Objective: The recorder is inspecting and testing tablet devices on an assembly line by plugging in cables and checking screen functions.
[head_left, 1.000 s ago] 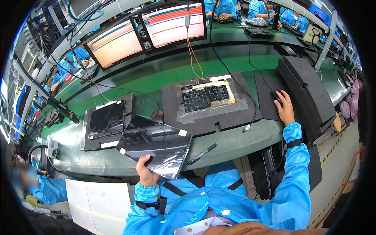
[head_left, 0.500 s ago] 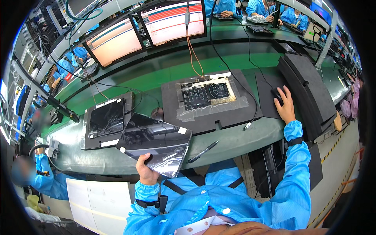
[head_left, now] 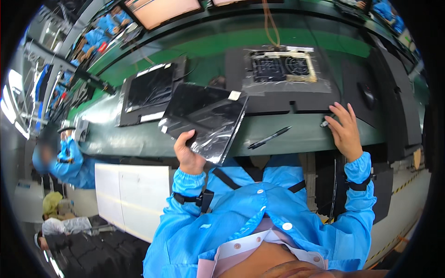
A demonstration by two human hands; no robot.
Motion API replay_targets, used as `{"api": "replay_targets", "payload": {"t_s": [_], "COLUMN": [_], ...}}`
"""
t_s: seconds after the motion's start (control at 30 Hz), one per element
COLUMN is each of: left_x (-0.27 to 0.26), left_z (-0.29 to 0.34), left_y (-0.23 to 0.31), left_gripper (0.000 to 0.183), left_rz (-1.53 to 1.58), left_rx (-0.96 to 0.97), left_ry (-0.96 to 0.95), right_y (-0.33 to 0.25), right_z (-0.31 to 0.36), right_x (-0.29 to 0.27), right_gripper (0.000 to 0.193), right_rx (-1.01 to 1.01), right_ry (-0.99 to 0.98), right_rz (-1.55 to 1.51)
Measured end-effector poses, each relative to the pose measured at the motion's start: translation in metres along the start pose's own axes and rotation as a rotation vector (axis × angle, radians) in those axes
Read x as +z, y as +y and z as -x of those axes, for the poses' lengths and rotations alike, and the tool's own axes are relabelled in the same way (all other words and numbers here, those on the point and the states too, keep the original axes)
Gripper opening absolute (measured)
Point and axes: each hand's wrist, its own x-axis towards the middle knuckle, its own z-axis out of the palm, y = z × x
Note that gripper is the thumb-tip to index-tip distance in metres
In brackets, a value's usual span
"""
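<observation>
My left hand (head_left: 189, 155) grips the near edge of a glossy black flat panel (head_left: 204, 113), thumb on top. Clear film covers the panel, and small white tabs sit at its corners; it is held tilted above the bench edge. My right hand (head_left: 345, 132) is open over the bench's front edge, fingers stretched and apart. Beside its thumb lies a cable's small pale plug (head_left: 323, 123); I cannot tell whether they touch. A black pen (head_left: 270, 137) lies on the bench between my hands.
A black foam pad (head_left: 273, 99) carries a taped-down fixture (head_left: 282, 66). Another dark panel (head_left: 152, 86) rests on a pad at the left. A black mouse (head_left: 366, 95) lies right, beside stacked dark foam (head_left: 401, 92). Monitors (head_left: 162, 10) stand behind; another person (head_left: 72, 157) is far left.
My right hand has left the mouse and come back toward the bench edge, by the cable plug. My left hand still holds the panel. The view has tilted downward.
</observation>
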Motion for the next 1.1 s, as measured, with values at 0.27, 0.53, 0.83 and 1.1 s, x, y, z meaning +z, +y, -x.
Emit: {"api": "replay_targets", "payload": {"t_s": [0.27, 0.53, 0.83, 1.1], "left_x": [0.006, 0.016, 0.013, 0.011], "left_z": [0.008, 0.014, 0.016, 0.016], "left_y": [-0.002, -0.014, -0.017, -0.019], "left_gripper": [0.022, 0.030, 0.025, 0.031], "left_rz": [0.039, -0.032, -0.078, -0.095], "left_rx": [0.043, 0.045, 0.038, 0.027], "left_ry": [-0.062, -0.102, -0.030, -0.090], "right_y": [-0.096, -0.167, -0.167, -0.164], "right_z": [-0.035, -0.078, -0.076, -0.072], "right_x": [-0.001, 0.025, 0.029, 0.029], "right_gripper": [0.023, 0.022, 0.019, 0.019], "right_rx": [0.166, 0.063, 0.080, 0.114], "right_ry": [0.187, 0.272, 0.214, 0.212], "right_rz": [-0.596, -0.793, -0.809, -0.822]}}
